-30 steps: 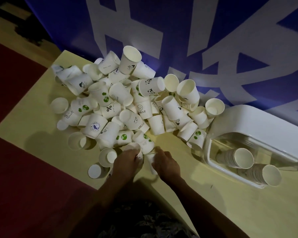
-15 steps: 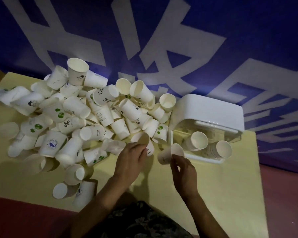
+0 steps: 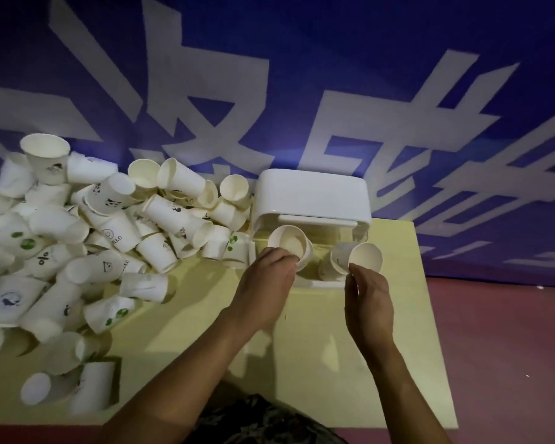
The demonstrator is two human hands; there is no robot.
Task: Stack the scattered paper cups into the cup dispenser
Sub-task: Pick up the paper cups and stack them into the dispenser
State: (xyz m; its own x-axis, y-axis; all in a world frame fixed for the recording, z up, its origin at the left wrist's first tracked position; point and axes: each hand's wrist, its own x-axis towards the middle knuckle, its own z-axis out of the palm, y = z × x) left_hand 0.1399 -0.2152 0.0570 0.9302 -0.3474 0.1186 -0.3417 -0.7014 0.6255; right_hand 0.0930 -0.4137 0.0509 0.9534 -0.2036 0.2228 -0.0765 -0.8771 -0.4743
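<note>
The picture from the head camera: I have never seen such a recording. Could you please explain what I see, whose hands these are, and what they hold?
There is no machine here. A person wears a camera on the head, so the one view looks forward and down at that person's own two bare hands. They work at a yellow table in front of a blue banner with white signs. On the left lies a big pile of paper cups, most tipped on their sides. The white box at the back is the cup dispenser, with two rows of cups in it. The left hand pinches the rim of a cup at the left row. The right hand holds another cup at the right row.
</note>
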